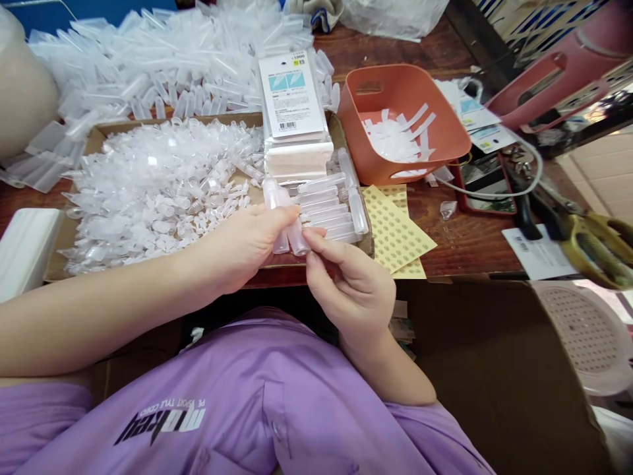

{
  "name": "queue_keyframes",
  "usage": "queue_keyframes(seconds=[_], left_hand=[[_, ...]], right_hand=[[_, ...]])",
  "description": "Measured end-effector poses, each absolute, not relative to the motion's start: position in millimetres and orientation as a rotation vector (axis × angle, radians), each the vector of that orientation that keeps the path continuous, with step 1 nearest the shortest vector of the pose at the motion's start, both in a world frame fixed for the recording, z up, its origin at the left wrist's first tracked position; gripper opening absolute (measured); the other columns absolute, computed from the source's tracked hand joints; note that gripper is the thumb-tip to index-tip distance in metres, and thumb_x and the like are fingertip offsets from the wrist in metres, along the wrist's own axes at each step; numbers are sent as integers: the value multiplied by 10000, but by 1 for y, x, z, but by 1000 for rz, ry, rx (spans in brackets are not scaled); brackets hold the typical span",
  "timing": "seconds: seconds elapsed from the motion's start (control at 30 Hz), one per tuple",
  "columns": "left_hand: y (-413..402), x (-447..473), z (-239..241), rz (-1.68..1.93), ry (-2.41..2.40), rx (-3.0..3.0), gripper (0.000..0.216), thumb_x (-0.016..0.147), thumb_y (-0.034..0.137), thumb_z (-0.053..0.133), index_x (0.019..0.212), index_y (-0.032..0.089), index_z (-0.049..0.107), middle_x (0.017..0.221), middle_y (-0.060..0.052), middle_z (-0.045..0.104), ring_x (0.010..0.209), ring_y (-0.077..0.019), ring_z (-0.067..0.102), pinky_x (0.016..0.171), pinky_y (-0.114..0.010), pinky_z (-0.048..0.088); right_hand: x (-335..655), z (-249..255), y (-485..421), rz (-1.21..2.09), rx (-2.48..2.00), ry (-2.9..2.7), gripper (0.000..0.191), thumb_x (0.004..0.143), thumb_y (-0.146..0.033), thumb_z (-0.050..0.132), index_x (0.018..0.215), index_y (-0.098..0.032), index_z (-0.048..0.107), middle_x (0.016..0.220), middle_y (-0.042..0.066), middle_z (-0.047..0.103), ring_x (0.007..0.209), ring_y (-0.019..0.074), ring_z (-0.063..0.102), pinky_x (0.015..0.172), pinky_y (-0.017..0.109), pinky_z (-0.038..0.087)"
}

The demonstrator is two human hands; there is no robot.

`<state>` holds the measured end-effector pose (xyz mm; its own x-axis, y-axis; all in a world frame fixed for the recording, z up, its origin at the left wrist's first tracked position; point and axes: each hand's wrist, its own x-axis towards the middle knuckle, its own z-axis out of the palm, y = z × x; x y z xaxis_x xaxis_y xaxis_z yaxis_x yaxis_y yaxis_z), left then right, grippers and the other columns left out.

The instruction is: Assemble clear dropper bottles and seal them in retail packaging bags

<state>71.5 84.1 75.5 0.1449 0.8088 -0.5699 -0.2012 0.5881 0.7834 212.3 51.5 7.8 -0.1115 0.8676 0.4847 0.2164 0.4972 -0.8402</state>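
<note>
My left hand (247, 247) is closed around a few frosted plastic tubes (281, 243), held over the front of a shallow cardboard box (368, 245). At the near end of one tube, the thumb and forefinger of my right hand (353, 280) are pinched together; any small piece between them is too small to see. Just beyond the hands, several similar tubes (326, 214) lie in a row in the box. Its left side holds a heap of small clear caps and nozzles (163, 178). Behind the tubes rests a stack of printed packaging cards (293, 99) in clear sleeves.
A large pile of clear tubes (188, 59) covers the back of the table. To the right are an orange basket (356, 125) with white strips, yellow sticker sheets (398, 231), a phone (487, 188), gold-handled scissors (591, 247) and a pink jug (534, 79). A white block (30, 247) sits left.
</note>
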Motion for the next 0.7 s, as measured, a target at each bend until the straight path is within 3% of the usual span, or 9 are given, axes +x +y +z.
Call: queue_keyframes(seconds=[0.23,0.4,0.47,0.6,0.7], left_hand=[[83,69,74,817,1214,590,266,905,186,514,754,135,726,831,-60,773,776,-161,722,727,-247,568],[81,69,74,790,1228,585,295,925,213,488,759,131,718,813,-67,763,752,-170,719,728,-275,577],[79,67,72,834,1190,623,261,925,235,506,770,149,697,843,-53,761,816,-180,722,783,-293,580],[72,60,75,853,1144,881,173,931,321,542,906,198,661,891,-19,735,884,-178,695,793,-271,558],[68,57,81,681,1150,1003,154,897,342,598,939,210,666,845,-24,694,825,-186,654,766,-272,527]], right_hand=[[211,7,53,728,-871,-1641,404,882,-107,598,1235,-285,677,1076,9,755,914,146,719,830,272,601],[209,7,51,716,-924,-1664,302,896,-161,589,1154,-264,707,935,12,757,762,128,698,738,264,595],[209,8,51,912,-947,-1563,253,921,-254,573,1146,-253,689,981,31,752,817,142,708,768,282,600],[212,12,54,1673,-840,-1095,325,847,-483,675,1066,-256,599,916,8,734,791,143,721,731,284,615],[213,16,56,2049,-665,-1048,418,750,-453,786,1062,-248,600,910,1,731,840,147,726,806,296,612]])
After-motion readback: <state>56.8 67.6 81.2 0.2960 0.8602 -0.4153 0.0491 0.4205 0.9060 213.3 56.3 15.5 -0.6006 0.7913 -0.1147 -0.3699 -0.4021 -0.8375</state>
